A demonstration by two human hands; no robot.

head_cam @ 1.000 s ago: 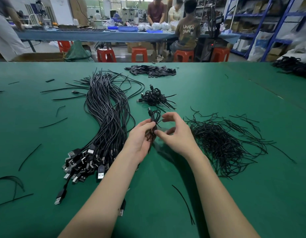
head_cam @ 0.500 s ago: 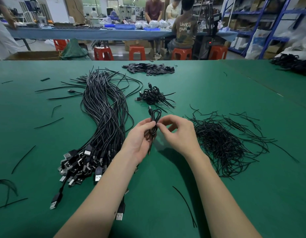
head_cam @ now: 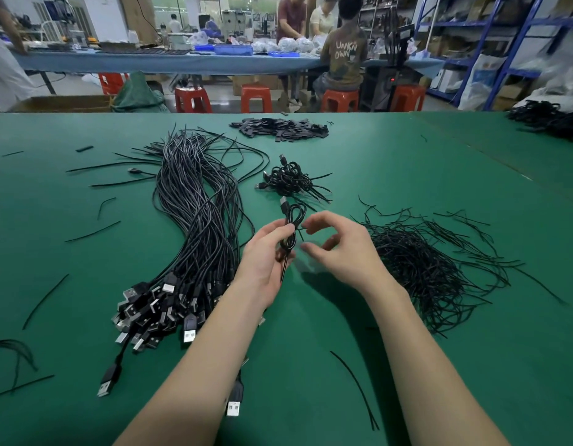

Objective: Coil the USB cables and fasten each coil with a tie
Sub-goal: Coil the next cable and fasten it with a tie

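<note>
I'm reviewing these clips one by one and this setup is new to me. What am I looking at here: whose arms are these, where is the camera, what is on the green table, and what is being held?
There is no machine: a person works with bare hands, filmed by a camera on their own head looking forward and down. The left hand grips a small coiled cable. The right hand is curled beside it, its fingertips at a thin tie on the coil; motion blur hides whether it pinches. On the green table lie a long bundle of loose USB cables on the left, a heap of thin ties on the right, and a small pile of finished coils beyond the hands.
</note>
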